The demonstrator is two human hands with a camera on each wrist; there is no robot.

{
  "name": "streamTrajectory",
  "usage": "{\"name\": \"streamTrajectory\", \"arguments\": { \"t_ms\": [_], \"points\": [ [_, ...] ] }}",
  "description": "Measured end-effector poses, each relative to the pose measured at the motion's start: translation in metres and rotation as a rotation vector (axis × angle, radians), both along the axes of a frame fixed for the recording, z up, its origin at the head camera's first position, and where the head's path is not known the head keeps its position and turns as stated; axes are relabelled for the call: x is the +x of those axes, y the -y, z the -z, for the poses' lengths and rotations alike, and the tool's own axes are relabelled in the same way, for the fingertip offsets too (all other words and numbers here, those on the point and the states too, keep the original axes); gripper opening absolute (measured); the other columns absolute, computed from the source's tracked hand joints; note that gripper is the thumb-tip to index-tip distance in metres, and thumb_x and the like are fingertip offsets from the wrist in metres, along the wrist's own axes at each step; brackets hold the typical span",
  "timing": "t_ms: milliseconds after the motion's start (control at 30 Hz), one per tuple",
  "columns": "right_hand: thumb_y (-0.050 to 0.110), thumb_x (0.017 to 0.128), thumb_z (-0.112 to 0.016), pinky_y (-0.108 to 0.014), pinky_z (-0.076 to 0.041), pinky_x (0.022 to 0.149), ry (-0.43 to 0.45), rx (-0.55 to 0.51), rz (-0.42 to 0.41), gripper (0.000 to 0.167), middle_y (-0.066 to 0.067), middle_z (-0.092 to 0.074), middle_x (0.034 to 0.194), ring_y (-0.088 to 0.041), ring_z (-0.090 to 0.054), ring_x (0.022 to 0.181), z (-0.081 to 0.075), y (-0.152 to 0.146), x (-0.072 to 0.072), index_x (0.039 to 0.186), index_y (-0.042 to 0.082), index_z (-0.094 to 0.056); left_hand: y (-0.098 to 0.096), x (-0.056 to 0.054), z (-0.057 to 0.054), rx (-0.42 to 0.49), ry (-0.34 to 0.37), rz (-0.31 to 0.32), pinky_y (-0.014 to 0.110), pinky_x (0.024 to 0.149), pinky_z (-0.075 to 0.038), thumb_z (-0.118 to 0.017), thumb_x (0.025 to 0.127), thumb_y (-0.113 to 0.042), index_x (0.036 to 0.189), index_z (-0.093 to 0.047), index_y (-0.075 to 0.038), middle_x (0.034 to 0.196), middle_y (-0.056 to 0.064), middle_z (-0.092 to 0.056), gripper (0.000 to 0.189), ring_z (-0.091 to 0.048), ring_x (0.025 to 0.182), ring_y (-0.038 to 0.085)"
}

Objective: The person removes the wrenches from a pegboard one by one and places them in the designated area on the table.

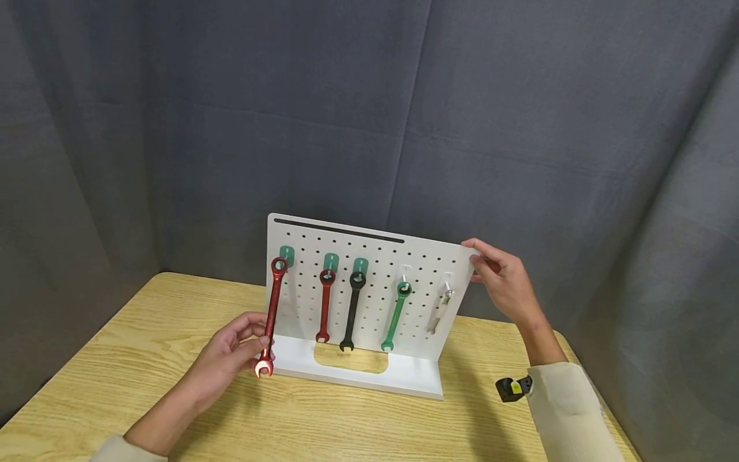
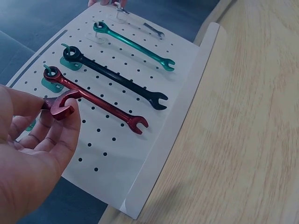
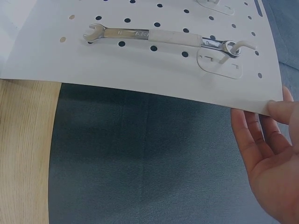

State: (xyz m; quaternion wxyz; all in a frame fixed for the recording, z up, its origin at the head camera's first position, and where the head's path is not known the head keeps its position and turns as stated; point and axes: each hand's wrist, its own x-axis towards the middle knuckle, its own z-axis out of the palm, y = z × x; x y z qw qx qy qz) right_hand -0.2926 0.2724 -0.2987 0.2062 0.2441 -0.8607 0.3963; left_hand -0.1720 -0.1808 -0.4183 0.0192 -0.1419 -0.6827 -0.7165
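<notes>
Wood-grain counter (image 1: 323,423) across bottom of head frame. Lower R: blk device (image 1: 509,389) w/ yellow spot, at R cuff. Lower L of ctr: L hand (image 1: 231,350), grip clamped on lg red wrench (image 1: 271,321), thumb & fingers pinching it nr the forked end; ring end is up by leftmost green hook (image 1: 288,253), can't tell if hung on it. Behind, mid-frame: white pegboard (image 1: 372,311). On its hooks, L to R, ea. ring end up: sm red wrench (image 1: 326,311), blk wrench (image 1: 352,314), green wrench (image 1: 395,319), silver wrench (image 1: 440,312) w/ pale band round shaft. R of ctr: R hand (image 1: 510,285), grip clamped on board's upper R corner. Far back, top of frame: grey curtain (image 1: 323,128).
</notes>
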Motion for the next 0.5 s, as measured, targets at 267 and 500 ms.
{"name": "streamTrajectory", "arguments": {
  "t_ms": [267,500],
  "points": [
    [0.005,0.106,-0.056,-0.023,-0.058,0.079,-0.003,-0.011,-0.006,0.03,-0.016,-0.069,0.119,-0.022,-0.067,0.099,0.001,-0.001,-0.002,0.135,0.006,-0.065,0.006,0.001,0.002,0.031,-0.038,0.037,0.035,0.075,-0.06,-0.06,0.104,-0.006,0.132,-0.052,0.003,0.106,0.008,-0.064,0.031,-0.067,0.088,0.017],
    [0.007,0.107,-0.056,-0.033,-0.06,0.082,0.028,-0.024,-0.008,0.03,-0.016,-0.069,0.122,-0.026,-0.067,0.102,0.0,0.0,-0.001,0.135,0.008,-0.066,0.019,0.002,0.006,-0.009,-0.046,0.016,0.033,0.072,-0.059,-0.06,0.104,-0.006,0.129,-0.057,-0.005,0.106,0.011,-0.063,0.025,-0.067,0.084,0.018]
  ]
}}
